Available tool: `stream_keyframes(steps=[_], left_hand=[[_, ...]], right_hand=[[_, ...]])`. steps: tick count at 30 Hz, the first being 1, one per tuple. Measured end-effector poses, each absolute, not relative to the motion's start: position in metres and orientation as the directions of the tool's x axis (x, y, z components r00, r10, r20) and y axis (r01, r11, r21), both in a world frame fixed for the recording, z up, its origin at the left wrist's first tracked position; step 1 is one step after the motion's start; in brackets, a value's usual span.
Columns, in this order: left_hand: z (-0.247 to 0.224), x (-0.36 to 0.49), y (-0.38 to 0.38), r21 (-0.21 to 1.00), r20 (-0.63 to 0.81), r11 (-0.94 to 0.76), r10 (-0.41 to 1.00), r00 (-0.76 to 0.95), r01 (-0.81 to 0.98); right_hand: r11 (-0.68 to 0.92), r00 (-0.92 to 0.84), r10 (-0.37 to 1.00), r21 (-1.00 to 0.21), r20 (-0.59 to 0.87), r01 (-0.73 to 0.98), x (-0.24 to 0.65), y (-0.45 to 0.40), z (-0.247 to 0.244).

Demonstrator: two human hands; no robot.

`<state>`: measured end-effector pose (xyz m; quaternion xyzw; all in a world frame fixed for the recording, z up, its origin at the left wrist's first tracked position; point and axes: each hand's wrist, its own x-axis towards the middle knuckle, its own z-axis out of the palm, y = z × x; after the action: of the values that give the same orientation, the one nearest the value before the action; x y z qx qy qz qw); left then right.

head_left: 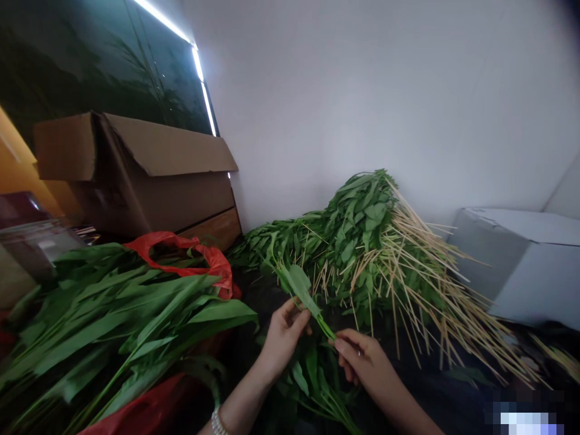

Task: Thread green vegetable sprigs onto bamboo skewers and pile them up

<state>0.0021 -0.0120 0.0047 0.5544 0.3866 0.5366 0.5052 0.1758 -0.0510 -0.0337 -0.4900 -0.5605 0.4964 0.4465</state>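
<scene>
Near the middle, a small bunch of green leafy stems [302, 289] slants between my two hands. My left hand [286, 331], with a beaded bracelet at the wrist, pinches the bunch partway along, just below a broad leaf. The lower stem ends are pinched between the fingertips of my right hand [357, 356]. Beneath both hands lie more leafy stems [317, 380] on a dark surface. Behind them rises a large pile of leafy bundles [357, 211], with many thin pale sticks [435, 272] jutting out to the right.
At the left, long broad leaves [113, 314] spill from a red plastic bag [217, 266]. An open cardboard box [176, 193] stands behind them. A white box [530, 272] is at the right, and a pale wall [362, 90] closes off the back.
</scene>
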Motion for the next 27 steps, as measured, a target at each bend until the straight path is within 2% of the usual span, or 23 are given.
stream_keyframes(steps=[3,7,11,14,16,22,24,27], left_hand=[[0.000,0.001,-0.009,0.972,0.217,-0.206,0.971,0.104,-0.110],[-0.005,-0.002,-0.009,0.959,0.270,-0.273,0.962,0.050,0.075],[-0.004,-0.003,-0.021,0.837,0.410,-0.463,0.884,0.226,0.292],[-0.004,-0.005,-0.029,0.729,0.489,-0.588,0.806,0.333,0.352],[-0.003,-0.006,-0.031,0.707,0.544,-0.609,0.793,0.274,0.359],[0.008,-0.016,-0.021,0.723,0.661,-0.605,0.746,-0.079,0.332],[0.010,-0.019,-0.016,0.738,0.656,-0.583,0.738,-0.159,0.339],[0.010,-0.021,-0.010,0.829,0.551,-0.496,0.803,-0.226,0.258]], right_hand=[[0.017,-0.017,1.000,-0.999,0.016,0.048,0.177,-0.050,-0.030],[0.036,0.073,0.997,-0.999,0.037,0.005,0.180,-0.048,-0.028],[0.051,0.069,0.996,-0.998,0.049,-0.027,0.180,-0.047,-0.032],[0.058,0.074,0.996,-0.998,0.055,-0.033,0.181,-0.046,-0.034],[0.059,0.082,0.995,-0.998,0.057,-0.020,0.183,-0.045,-0.034],[0.045,0.131,0.990,-0.999,0.047,0.017,0.194,-0.041,-0.031],[0.051,0.164,0.985,-0.999,0.053,0.018,0.198,-0.040,-0.031],[0.067,0.203,0.977,-0.998,0.068,0.011,0.201,-0.039,-0.033]])
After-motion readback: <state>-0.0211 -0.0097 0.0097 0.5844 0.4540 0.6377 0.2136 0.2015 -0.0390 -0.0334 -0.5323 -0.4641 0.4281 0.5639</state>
